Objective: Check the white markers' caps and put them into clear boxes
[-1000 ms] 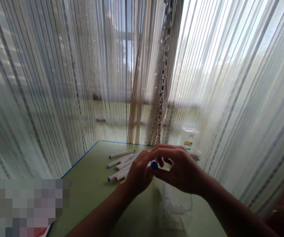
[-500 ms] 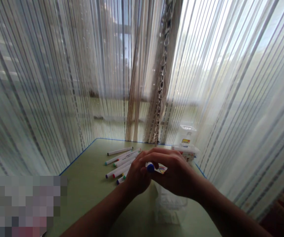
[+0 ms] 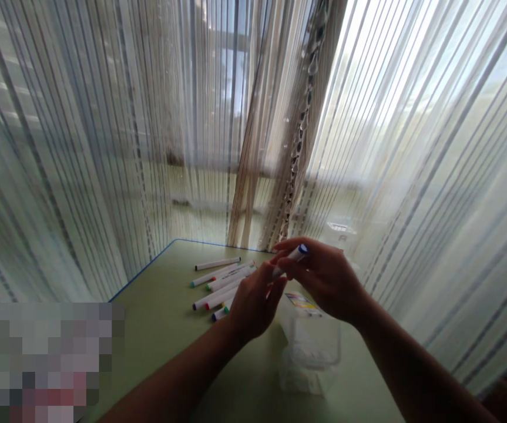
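Observation:
A white marker with a blue cap (image 3: 292, 258) is held between both my hands above the green table (image 3: 165, 329). My right hand (image 3: 326, 281) pinches its capped upper end. My left hand (image 3: 254, 302) grips its lower end, fingers closed. Several more white markers with coloured ends (image 3: 220, 285) lie loose on the table just beyond my left hand. A clear plastic box (image 3: 312, 346) with a small coloured label stands below my right hand.
Striped sheer curtains (image 3: 103, 147) hang close round the table's far corner, with a beaded cord (image 3: 299, 141) down the middle. The table has a blue edge (image 3: 143, 271) at the left. A white object shows behind the curtain at the right.
The marker has tilted up: its blue cap rose from between my hands to above my right fingers. The view swung a little, and the clear box now shows more fully.

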`<action>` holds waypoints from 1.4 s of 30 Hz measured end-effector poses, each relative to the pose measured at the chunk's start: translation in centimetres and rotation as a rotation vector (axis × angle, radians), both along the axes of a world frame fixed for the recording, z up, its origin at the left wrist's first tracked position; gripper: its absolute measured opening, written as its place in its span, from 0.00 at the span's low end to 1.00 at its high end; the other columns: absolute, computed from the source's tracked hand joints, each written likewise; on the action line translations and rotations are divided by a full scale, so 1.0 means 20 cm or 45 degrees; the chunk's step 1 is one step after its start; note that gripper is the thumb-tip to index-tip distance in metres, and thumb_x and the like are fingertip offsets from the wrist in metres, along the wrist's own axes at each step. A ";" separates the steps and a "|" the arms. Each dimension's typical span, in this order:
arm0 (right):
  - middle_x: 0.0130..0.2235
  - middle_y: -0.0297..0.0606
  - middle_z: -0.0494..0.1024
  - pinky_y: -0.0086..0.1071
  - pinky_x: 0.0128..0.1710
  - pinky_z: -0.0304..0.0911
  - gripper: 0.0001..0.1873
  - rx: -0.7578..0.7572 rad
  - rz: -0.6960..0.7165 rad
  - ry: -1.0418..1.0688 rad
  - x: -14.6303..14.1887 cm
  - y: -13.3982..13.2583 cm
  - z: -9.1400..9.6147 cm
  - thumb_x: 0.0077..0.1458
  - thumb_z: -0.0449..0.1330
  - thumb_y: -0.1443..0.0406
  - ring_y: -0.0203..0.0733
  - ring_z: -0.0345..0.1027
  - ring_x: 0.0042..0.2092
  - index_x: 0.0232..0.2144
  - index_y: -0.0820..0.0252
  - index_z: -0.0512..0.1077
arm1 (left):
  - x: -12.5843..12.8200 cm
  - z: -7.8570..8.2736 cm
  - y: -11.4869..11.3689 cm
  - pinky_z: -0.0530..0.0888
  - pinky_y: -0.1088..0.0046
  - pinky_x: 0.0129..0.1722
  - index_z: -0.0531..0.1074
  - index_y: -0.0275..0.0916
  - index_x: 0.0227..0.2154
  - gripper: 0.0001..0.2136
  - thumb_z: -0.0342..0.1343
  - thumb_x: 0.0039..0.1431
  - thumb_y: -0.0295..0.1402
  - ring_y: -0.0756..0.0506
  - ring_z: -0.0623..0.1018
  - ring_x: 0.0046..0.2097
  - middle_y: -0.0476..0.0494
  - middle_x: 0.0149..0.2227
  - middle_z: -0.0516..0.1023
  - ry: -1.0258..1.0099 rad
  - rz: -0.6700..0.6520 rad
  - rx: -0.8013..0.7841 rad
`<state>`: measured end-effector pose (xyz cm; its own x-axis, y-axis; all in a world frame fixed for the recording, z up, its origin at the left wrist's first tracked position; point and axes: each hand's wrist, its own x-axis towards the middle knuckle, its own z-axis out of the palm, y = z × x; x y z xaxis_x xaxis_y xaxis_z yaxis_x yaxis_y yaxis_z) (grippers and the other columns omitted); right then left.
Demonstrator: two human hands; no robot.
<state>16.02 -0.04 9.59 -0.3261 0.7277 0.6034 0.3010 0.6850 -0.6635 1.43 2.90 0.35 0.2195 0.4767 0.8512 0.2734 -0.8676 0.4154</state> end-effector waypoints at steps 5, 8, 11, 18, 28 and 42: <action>0.33 0.40 0.82 0.26 0.23 0.64 0.13 -0.239 0.159 0.287 0.01 0.08 -0.02 0.60 0.62 0.57 0.32 0.68 0.25 0.40 0.61 0.75 | 0.00 0.03 -0.02 0.68 0.74 0.27 0.68 0.39 0.41 0.10 0.43 0.71 0.34 0.49 0.72 0.24 0.51 0.24 0.71 -0.006 -0.117 -0.249; 0.34 0.41 0.83 0.26 0.21 0.62 0.15 -0.350 0.206 0.383 0.02 0.12 -0.02 0.59 0.63 0.56 0.32 0.69 0.24 0.41 0.61 0.75 | 0.00 0.04 -0.03 0.61 0.76 0.21 0.67 0.39 0.36 0.14 0.40 0.71 0.39 0.52 0.65 0.18 0.56 0.18 0.63 -0.072 -0.231 -0.481; 0.35 0.42 0.83 0.27 0.21 0.62 0.14 -0.418 0.236 0.430 0.03 0.15 -0.02 0.56 0.66 0.57 0.32 0.69 0.23 0.40 0.62 0.76 | 0.01 0.06 -0.04 0.60 0.78 0.19 0.68 0.37 0.37 0.18 0.38 0.72 0.43 0.53 0.64 0.16 0.57 0.15 0.62 -0.117 -0.319 -0.618; 0.35 0.41 0.83 0.27 0.21 0.59 0.15 -0.471 0.203 0.529 0.04 0.18 -0.02 0.57 0.65 0.58 0.34 0.70 0.25 0.43 0.60 0.72 | -0.01 0.07 -0.04 0.62 0.79 0.19 0.70 0.35 0.47 0.17 0.42 0.70 0.41 0.53 0.65 0.15 0.56 0.16 0.67 -0.122 -0.335 -0.626; 0.29 0.36 0.81 0.26 0.18 0.56 0.16 -0.325 0.042 0.706 0.07 0.23 -0.02 0.53 0.67 0.57 0.31 0.63 0.21 0.39 0.58 0.70 | 0.00 0.02 -0.03 0.65 0.78 0.20 0.68 0.38 0.56 0.18 0.50 0.66 0.36 0.52 0.69 0.20 0.52 0.23 0.71 -0.168 -0.232 -0.485; 0.17 0.29 0.71 0.22 0.10 0.49 0.17 -0.248 -0.072 0.645 0.11 0.28 -0.06 0.53 0.68 0.54 0.28 0.59 0.14 0.28 0.62 0.72 | 0.02 0.04 0.01 0.58 0.81 0.13 0.74 0.36 0.43 0.18 0.47 0.68 0.46 0.55 0.59 0.16 0.57 0.18 0.60 -0.673 -0.280 -0.696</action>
